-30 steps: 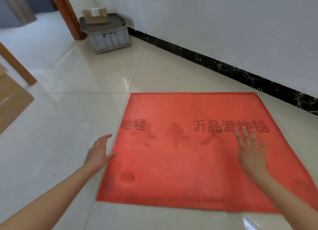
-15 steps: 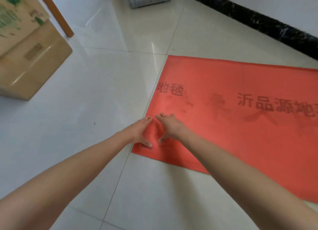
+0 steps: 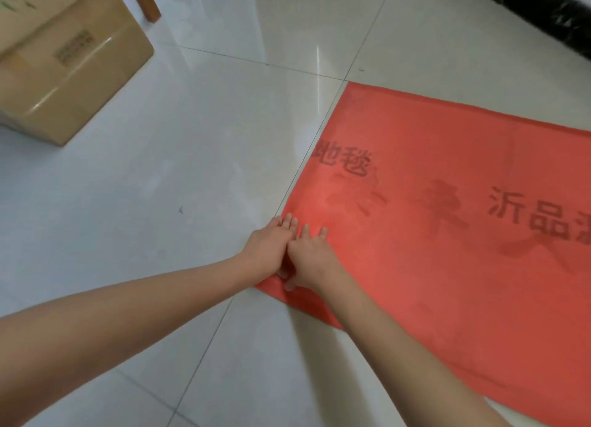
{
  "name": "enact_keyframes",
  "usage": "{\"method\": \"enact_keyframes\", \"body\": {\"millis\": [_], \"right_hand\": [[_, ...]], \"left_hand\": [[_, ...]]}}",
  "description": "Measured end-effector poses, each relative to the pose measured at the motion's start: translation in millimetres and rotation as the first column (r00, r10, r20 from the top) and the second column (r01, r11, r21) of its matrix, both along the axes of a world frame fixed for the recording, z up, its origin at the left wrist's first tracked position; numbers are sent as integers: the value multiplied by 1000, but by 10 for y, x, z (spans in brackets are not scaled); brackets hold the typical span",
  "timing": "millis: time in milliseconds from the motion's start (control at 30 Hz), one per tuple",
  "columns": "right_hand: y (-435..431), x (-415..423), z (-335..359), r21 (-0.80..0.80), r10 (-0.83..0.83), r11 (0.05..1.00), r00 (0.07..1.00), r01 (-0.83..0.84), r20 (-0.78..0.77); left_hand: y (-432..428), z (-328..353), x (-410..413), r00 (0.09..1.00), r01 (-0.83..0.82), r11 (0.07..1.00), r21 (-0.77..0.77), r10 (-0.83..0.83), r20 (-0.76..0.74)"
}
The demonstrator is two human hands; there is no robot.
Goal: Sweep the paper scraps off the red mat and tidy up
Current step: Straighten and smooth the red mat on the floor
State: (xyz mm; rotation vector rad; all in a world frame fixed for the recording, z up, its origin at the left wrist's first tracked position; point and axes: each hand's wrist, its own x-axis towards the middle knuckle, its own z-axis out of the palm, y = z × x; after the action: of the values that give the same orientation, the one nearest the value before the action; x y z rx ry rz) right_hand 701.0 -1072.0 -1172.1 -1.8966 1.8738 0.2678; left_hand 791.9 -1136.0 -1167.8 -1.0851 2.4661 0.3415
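Floor [image 3: 134, 241] stretches from the left edge of the mat [image 3: 447, 298] to a box [image 3: 64, 71]. Left hand [image 3: 270, 249] and right hand [image 3: 311, 262] touch side by side, fingers [image 3: 288, 223] straight, flat on its near-left corner.

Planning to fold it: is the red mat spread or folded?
Spread: the red mat lies flat on the tiled floor; no fold shows in view.
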Motion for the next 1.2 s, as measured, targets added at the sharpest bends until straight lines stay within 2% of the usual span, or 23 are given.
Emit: {"method": "enact_keyframes", "body": {"millis": [133,200,300,367,467,567,667,800,867,967,1033,1100,1167,1200], "right_hand": [[13,168,-129,35,-215,976,975,214,45],[-27,205,-102,39,-173,984,985,173,1],[-51,158,8,16,-22,1000,997,23,-77],[-35,115,42,-19,15,1000,998,-16,-69],[-15,86,46,-29,44,999,998,-45,-53],[14,65,26,-21,86,996,995,-87,-53],[22,33,9,-34,87,995,995,-89,-40],[13,12,3,-62,79,995,995,-82,-55],[25,-39,-4,-52,97,994,995,-98,-17],[-26,-65,11,-46,108,993,994,-107,19],[-44,-57,35,-41,92,995,996,-91,9],[-20,-31,-7,-7,70,998,997,-70,39],[17,-30,-35,71,17,997,997,-22,72],[35,-18,-33,97,-51,994,995,43,82]], "left_hand": [[-23,-92,15,983,-19,1000,-19,15,-182],[-21,-116,90,969,77,990,-122,-103,-223],[-19,-132,111,956,-24,1000,-18,17,-292],[-15,-85,72,977,-26,998,-53,14,-213],[-58,-62,83,974,63,995,-77,-79,-214],[-48,-29,104,967,114,991,67,-95,-237],[-109,-65,86,979,161,980,120,-144,-142],[-137,-66,18,976,212,972,102,-216,21],[-112,-40,28,962,247,965,91,-255,97],[-101,-29,-1,963,247,964,94,-255,84],[-35,25,-86,944,294,953,81,-302,130],[11,31,-94,944,316,947,56,-319,80],[-82,-16,-64,937,293,944,152,-315,151],[-130,-71,-38,933,313,946,90,-324,157]]}}
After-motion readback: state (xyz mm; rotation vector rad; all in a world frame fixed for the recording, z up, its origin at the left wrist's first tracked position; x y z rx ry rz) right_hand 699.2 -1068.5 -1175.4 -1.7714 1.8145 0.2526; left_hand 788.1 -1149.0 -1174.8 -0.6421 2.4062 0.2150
